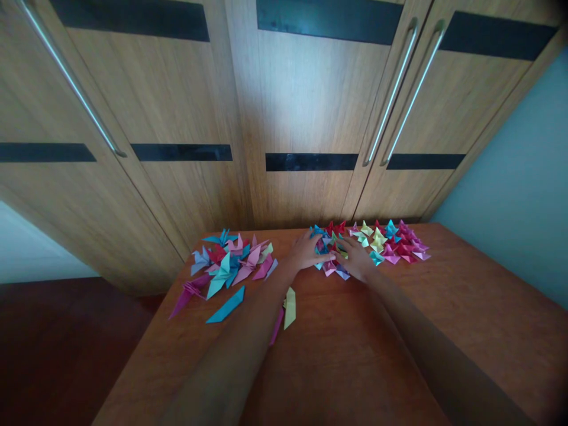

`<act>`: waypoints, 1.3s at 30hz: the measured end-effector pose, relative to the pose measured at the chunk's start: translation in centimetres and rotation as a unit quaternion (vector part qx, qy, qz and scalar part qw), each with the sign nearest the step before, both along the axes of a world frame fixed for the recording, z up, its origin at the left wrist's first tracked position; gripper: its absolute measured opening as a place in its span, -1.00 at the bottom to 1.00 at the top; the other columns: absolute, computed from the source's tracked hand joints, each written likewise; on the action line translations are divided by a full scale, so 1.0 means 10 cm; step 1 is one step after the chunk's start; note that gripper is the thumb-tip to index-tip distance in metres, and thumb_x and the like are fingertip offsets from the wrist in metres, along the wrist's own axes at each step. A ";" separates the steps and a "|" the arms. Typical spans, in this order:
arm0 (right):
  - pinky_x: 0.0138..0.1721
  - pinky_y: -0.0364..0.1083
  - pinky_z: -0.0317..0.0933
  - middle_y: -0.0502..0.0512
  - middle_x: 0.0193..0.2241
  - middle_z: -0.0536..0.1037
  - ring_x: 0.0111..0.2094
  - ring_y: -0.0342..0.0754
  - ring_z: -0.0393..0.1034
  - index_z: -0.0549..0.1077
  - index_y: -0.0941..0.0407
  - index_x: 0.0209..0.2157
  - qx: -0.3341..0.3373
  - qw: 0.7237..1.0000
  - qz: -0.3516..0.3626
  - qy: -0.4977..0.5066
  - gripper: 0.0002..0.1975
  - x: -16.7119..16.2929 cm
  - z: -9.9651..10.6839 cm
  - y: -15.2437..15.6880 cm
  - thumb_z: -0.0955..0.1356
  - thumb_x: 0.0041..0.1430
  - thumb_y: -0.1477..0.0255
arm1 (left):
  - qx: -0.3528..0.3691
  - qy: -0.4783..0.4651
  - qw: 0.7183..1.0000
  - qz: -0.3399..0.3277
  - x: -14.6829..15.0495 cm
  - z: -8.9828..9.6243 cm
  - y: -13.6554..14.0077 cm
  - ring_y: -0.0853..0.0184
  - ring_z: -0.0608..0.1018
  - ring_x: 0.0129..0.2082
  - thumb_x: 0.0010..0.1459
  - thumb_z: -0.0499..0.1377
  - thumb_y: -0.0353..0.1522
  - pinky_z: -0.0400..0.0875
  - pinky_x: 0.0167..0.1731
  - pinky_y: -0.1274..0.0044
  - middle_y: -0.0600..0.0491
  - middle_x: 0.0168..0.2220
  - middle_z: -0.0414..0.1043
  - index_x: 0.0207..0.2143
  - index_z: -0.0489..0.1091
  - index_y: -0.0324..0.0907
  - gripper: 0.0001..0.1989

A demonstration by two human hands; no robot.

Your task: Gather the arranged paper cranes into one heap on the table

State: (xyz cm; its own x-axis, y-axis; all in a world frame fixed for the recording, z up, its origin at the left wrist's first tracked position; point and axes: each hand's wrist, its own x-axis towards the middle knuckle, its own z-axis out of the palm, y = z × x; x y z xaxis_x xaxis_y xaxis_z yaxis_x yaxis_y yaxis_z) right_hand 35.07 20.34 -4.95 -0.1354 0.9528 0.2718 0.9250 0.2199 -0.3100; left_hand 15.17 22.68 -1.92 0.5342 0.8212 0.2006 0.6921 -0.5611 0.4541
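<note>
My left hand [305,252] lies at the left side of a middle cluster of small folded paper pieces [329,267] in blue, red, lilac, pink and green. Its thumb is stretched toward the right. My right hand [356,259] rests against the right side of the same cluster, fingers apart over the pieces. Between them the two hands partly cover the cluster. Just right of my right hand sits another group of folded paper pieces [402,245], in magenta, red, yellow and blue.
Left of my left arm is a heap of origami cranes [235,260], with a blue folded paper strip [226,305] before it. A pale yellow folded piece [290,307] lies beside my left forearm on the wooden table [337,367]. Wooden cabinet doors [306,100] stand behind the table.
</note>
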 end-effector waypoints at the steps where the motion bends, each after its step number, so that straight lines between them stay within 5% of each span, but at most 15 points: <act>1: 0.11 0.06 0.11 0.22 0.11 0.32 0.11 0.11 0.20 0.33 0.10 0.10 0.002 1.000 0.007 0.015 -0.49 -0.03 0.01 -0.03 0.22 0.19 0.16 | 0.003 -0.006 1.000 -0.010 -0.01 -0.01 -0.05 0.03 0.26 0.15 -0.03 0.16 0.10 0.16 0.10 0.25 -0.11 0.18 0.17 0.13 0.20 -0.08 -0.25; 9: 0.05 0.00 0.17 0.16 -0.08 0.48 -0.03 0.04 0.34 0.47 0.10 -0.11 0.026 0.988 0.032 0.149 -0.67 -0.31 0.09 -0.35 0.25 0.16 0.29 | -0.012 -0.046 0.996 -0.077 -0.27 -0.08 -0.54 -0.05 0.07 0.26 -0.31 0.32 0.09 0.05 0.17 0.18 -0.17 0.28 -0.04 0.22 0.07 -0.10 0.06; 14: -0.01 0.00 0.20 0.08 -0.20 0.55 -0.11 0.02 0.39 0.52 0.05 -0.27 0.008 0.947 0.023 0.320 -0.76 -0.57 0.06 -0.56 0.27 0.10 0.30 | -0.029 -0.099 0.993 -0.057 -0.35 0.00 -0.89 -0.01 0.12 0.24 -0.22 0.38 -0.16 0.11 0.15 0.20 -0.12 0.25 0.02 0.17 0.15 -0.07 -0.12; 17: -0.10 0.02 0.25 0.07 -0.27 0.57 -0.21 0.04 0.43 0.52 0.08 -0.26 -0.065 0.868 -0.004 0.493 -0.72 -0.81 0.10 -0.72 0.33 0.03 0.24 | -0.021 -0.143 0.989 -0.009 -0.38 0.06 -1.06 0.06 0.20 0.20 -0.10 0.30 -0.37 0.15 0.15 0.23 -0.11 0.18 0.14 0.11 0.23 -0.11 -0.33; 21: -0.19 -0.03 0.29 0.04 -0.32 0.58 -0.28 0.01 0.44 0.50 0.09 -0.26 -0.147 0.695 0.001 0.704 -0.70 -1.25 0.29 -0.91 0.38 -0.05 0.24 | 0.008 -0.201 0.979 0.037 -0.55 0.19 -1.25 0.15 0.27 0.16 -0.07 0.12 -0.57 0.16 0.15 0.24 -0.08 0.12 0.24 0.07 0.26 -0.12 -0.41; 24: -0.14 -0.05 0.27 0.01 -0.28 0.57 -0.23 -0.02 0.43 0.50 0.06 -0.27 -0.159 0.644 0.055 0.746 -0.73 -1.63 0.45 -0.98 0.38 -0.03 0.26 | 0.050 -0.213 0.974 0.057 -0.83 0.34 -1.38 0.20 0.29 0.15 -0.07 0.06 -0.61 0.15 0.17 0.25 -0.04 0.11 0.27 0.08 0.24 -0.12 -0.39; 27: -0.04 -0.01 0.22 0.01 -0.17 0.55 -0.09 0.00 0.38 0.48 0.02 -0.16 -0.174 0.655 0.121 0.725 -0.68 -1.95 0.58 -1.00 0.36 0.04 0.22 | 0.085 -0.188 0.974 0.093 -1.22 0.43 -1.48 0.20 0.29 0.15 -0.05 0.05 -0.59 0.14 0.17 0.25 -0.04 0.13 0.26 0.09 0.22 -0.13 -0.41; 31: 0.10 0.05 0.11 0.00 -0.05 0.50 0.07 0.01 0.26 0.44 -0.05 -0.04 -0.195 0.726 0.200 0.628 -0.62 -2.07 0.71 -1.00 0.33 0.10 0.18 | 0.108 -0.127 0.971 0.170 -1.74 0.40 -1.59 0.16 0.30 0.15 0.01 0.03 -0.53 0.18 0.15 0.22 -0.05 0.11 0.29 0.07 0.25 -0.13 -0.48; 35: 0.13 0.08 0.09 0.03 0.03 0.44 0.09 0.01 0.26 0.40 -0.04 0.02 -0.140 0.823 0.199 0.514 -0.61 -1.72 0.66 -1.02 0.32 0.13 0.26 | 0.126 -0.062 0.966 0.217 -2.01 0.29 -1.71 0.12 0.30 0.15 0.00 0.04 -0.50 0.19 0.14 0.17 -0.07 0.12 0.28 0.07 0.25 -0.15 -0.48; 39: 0.09 0.08 0.17 0.05 0.09 0.38 0.10 0.01 0.25 0.35 -0.02 0.07 -0.102 0.902 0.135 0.396 -0.51 -1.03 0.40 -1.25 0.27 0.06 0.48 | 0.175 -0.019 0.965 0.192 -1.92 0.27 -1.85 0.10 0.30 0.14 0.07 0.06 -0.45 0.19 0.13 0.14 -0.05 0.12 0.27 0.05 0.27 -0.08 -0.55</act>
State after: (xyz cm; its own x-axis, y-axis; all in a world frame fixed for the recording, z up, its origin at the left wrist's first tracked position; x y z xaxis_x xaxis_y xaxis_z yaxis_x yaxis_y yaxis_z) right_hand 24.82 7.86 -0.95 -0.2110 0.9550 0.2086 0.3160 0.2686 -0.9099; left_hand -4.03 4.15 0.76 0.1898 0.8358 0.5152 0.8661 -0.3897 0.3131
